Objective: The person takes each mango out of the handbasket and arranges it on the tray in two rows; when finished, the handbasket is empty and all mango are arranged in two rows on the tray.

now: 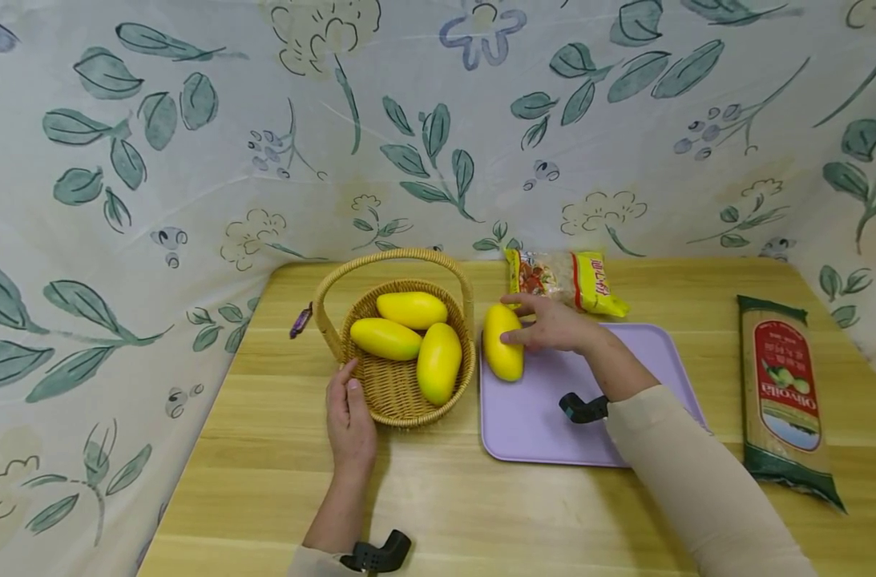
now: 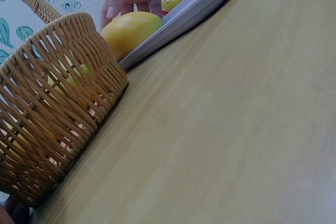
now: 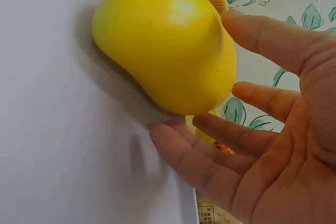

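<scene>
A yellow mango (image 1: 503, 342) lies along the left edge of the lilac tray (image 1: 531, 441). My right hand (image 1: 553, 324) is at this mango, its fingers spread and fairly straight. In the right wrist view the thumb and a fingertip touch one end of the mango (image 3: 163, 40), with the palm apart from it. My left hand (image 1: 351, 417) rests against the near left side of the wicker basket (image 1: 397, 409), fingers extended. Inside the basket lie three more yellow mangoes (image 1: 439, 365). Part of the left hand's grip area is hidden behind the basket in the left wrist view.
The basket's tall handle (image 1: 394, 255) arches over it, with a small purple wrapped item (image 1: 301, 321) at its left side. A yellow printed food packet (image 1: 567, 280) lies behind the tray. To the right is a long Olivoilà pasta pack (image 1: 787, 393). A patterned cloth hangs behind the wooden table (image 1: 264, 449).
</scene>
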`<state>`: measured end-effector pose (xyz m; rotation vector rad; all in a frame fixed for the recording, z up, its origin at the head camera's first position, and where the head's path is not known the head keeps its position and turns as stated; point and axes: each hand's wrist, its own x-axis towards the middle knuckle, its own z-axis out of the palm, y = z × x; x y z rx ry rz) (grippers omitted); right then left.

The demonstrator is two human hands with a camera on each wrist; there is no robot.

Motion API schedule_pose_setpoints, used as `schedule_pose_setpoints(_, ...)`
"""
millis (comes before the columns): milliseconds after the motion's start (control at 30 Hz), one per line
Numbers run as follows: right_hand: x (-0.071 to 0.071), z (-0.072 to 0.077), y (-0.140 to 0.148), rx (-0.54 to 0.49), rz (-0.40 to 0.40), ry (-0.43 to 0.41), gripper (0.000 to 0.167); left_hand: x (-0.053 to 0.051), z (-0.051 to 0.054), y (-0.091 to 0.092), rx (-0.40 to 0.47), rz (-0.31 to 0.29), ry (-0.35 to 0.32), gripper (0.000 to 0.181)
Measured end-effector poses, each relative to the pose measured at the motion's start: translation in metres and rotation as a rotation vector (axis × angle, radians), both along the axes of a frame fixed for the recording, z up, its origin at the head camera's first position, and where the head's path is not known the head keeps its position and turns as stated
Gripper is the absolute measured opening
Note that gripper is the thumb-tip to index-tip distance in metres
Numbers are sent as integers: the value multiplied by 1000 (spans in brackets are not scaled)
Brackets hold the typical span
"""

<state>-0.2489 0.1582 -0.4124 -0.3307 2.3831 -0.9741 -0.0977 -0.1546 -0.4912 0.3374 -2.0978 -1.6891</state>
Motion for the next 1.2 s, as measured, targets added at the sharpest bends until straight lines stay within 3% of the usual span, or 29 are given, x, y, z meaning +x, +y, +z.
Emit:
schedule_pose_setpoints(367,3,0,1,-16,-1,-13,83,1,-1,-1,2,0,1,40)
schedule_pose_setpoints(567,12,15,2,9,15,79,81,2,-1,0,-7,-5,0,41)
schedule_pose_setpoints(767,40,44,-1,22,82,259,75,2,0,0,-4,-8,5,41)
schedule_pose_setpoints(900,67,57,-9,26,134,314,74,0,0,0,-5,-7,21,38)
schedule_pose_setpoints(1033,93,60,-22,40,190,361,70,0,-1,0,-8,-7,20,38)
schedule_pose_setpoints(1200,113,53,-49,-45,227,480,67,-1,-1,-1,-10,-6,12,39)
